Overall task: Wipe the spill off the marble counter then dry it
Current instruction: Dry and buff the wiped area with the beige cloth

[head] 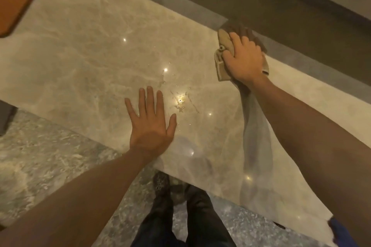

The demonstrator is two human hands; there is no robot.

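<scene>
I see the left hand (pixel 150 124) lying flat with fingers spread on the marble counter (pixel 84 62), low in mid-frame. Just right of it sits the spill (pixel 181 102), small droplets and streaks glinting. At upper right, the right hand (pixel 244 60) presses a beige cloth (pixel 224 42), fingers curled over it, apparently gripping.

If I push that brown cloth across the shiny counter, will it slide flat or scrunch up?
The cloth already lies bunched and folded under the right hand, so it looks soft and floppy and would probably scrunch unless pressed flat. The marble counter looks glossy, so it should glide easily. Over the spill it would likely soak up water and drag more.
</scene>
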